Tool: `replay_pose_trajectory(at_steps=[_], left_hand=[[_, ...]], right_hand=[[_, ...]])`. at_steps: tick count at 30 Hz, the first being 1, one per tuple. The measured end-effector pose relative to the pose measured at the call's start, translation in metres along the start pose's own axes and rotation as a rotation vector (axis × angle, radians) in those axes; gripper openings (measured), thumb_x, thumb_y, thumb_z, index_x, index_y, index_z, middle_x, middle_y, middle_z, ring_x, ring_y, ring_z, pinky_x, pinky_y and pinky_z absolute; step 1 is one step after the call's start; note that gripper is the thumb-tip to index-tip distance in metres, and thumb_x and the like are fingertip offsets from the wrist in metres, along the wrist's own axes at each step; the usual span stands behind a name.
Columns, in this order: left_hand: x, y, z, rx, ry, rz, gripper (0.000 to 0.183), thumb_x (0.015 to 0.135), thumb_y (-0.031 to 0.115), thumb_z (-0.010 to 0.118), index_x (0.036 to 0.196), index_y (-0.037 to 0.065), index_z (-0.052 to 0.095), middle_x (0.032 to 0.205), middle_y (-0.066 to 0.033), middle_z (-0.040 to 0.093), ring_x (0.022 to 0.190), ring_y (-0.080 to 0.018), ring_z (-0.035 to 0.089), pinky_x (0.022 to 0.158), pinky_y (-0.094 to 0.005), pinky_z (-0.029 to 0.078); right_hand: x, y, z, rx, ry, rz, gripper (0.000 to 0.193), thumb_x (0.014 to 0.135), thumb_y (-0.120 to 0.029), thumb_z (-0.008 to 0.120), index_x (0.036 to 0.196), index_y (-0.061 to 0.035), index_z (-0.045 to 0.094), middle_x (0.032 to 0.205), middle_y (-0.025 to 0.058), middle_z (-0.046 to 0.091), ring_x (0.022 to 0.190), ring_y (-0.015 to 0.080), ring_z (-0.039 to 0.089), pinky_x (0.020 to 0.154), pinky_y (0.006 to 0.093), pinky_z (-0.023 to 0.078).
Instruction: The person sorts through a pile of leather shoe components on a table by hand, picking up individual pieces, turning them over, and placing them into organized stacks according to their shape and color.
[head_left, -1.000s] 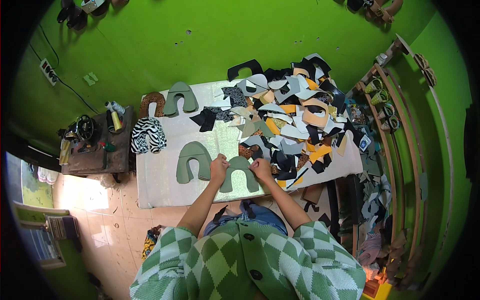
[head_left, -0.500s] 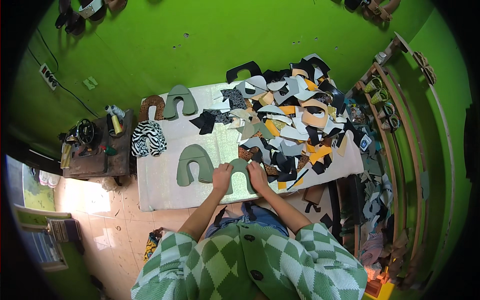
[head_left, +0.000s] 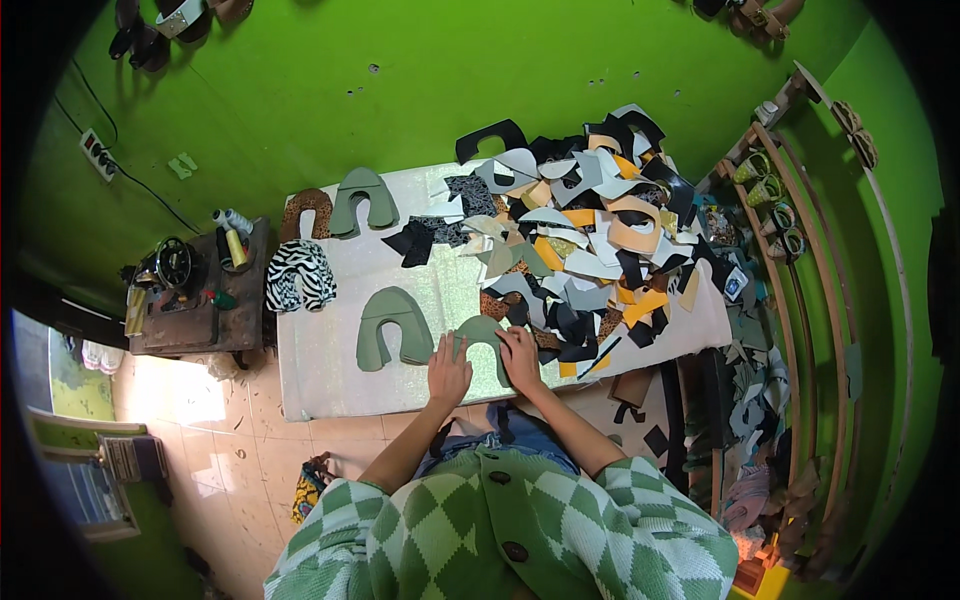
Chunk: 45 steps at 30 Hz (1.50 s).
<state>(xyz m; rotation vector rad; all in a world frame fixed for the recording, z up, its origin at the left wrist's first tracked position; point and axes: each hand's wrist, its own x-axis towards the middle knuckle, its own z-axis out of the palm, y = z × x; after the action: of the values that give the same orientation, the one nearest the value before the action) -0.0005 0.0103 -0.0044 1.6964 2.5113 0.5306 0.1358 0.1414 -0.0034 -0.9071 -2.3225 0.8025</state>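
A sage-green arch-shaped cut piece (head_left: 480, 327) lies at the table's near edge, its curve pointing away from me. My left hand (head_left: 449, 372) rests flat over its left leg, fingers stretched out. On the opposite side, my right hand (head_left: 520, 360) has its fingers bent around the right edge of the arch; its fingertips are partly hidden. Just left of my hands is a stack of similar green arches (head_left: 400, 308). Another green stack (head_left: 362, 190), a brown spotted stack (head_left: 307, 207) and a zebra-striped stack (head_left: 301, 268) lie farther left.
A heap of mixed cut-out scraps (head_left: 590, 215) covers the right of the pale-covered table (head_left: 335, 390). A black sewing machine (head_left: 172, 265) on a wooden stand with thread spools (head_left: 236, 248) is at left. A wooden rack (head_left: 790, 300) holding sandals (head_left: 757, 180) stands at right.
My left hand has loosened from the arch's left edge and now lies flat with fingers extended. My right hand has shifted slightly, staying on the right side.
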Motion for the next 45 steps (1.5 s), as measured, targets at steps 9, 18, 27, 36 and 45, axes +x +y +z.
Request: replay_pose_trajectory(at_steps=[9,18,27,36,45], left_hand=[[0.0,-0.002,0.004,-0.028,-0.048,-0.031,0.056,0.088,0.025,0.055,0.138,0.003,0.047,0.146,-0.0211,0.039,0.135,-0.0367,0.037,0.103,-0.046,0.034],[0.0,0.0,0.004,-0.027,-0.045,-0.046,0.058,0.088,0.028,0.055,0.14,0.002,0.045,0.146,-0.0201,0.039,0.135,-0.0364,0.036,0.104,-0.046,0.033],[0.0,0.001,0.004,0.01,-0.074,-0.056,0.063,0.087,0.031,0.057,0.142,0.002,0.041,0.148,-0.0181,0.036,0.137,-0.0352,0.033,0.105,-0.045,0.032],[0.0,0.003,0.005,0.015,-0.066,-0.081,0.068,0.086,0.033,0.061,0.143,0.003,0.04,0.146,-0.0169,0.037,0.136,-0.0354,0.033,0.105,-0.0455,0.032],[0.001,0.002,0.008,0.026,-0.042,-0.087,0.067,0.086,0.034,0.059,0.142,0.001,0.04,0.143,-0.0177,0.039,0.132,-0.0353,0.035,0.102,-0.045,0.033]], right_hand=[[0.026,0.008,0.011,0.2,0.046,0.173,0.013,0.082,-0.003,0.065,0.092,-0.0055,0.073,0.087,0.0142,0.062,0.084,0.0316,0.062,0.074,0.0393,0.048],[0.031,0.011,0.013,0.195,0.061,0.195,0.011,0.081,-0.006,0.068,0.09,-0.0069,0.074,0.083,0.0121,0.065,0.074,0.0282,0.065,0.067,0.0367,0.049],[0.037,0.016,0.015,0.208,0.063,0.252,0.01,0.08,-0.01,0.071,0.089,-0.0058,0.074,0.08,0.012,0.069,0.067,0.0221,0.067,0.063,0.032,0.051],[0.041,0.019,0.018,0.199,0.055,0.326,0.011,0.078,-0.015,0.074,0.086,-0.0075,0.074,0.072,0.0082,0.07,0.063,0.0187,0.067,0.062,0.0298,0.051],[0.04,0.018,0.014,0.191,0.057,0.34,0.011,0.076,-0.013,0.076,0.081,-0.006,0.07,0.068,0.0071,0.068,0.062,0.0179,0.066,0.06,0.0297,0.05]])
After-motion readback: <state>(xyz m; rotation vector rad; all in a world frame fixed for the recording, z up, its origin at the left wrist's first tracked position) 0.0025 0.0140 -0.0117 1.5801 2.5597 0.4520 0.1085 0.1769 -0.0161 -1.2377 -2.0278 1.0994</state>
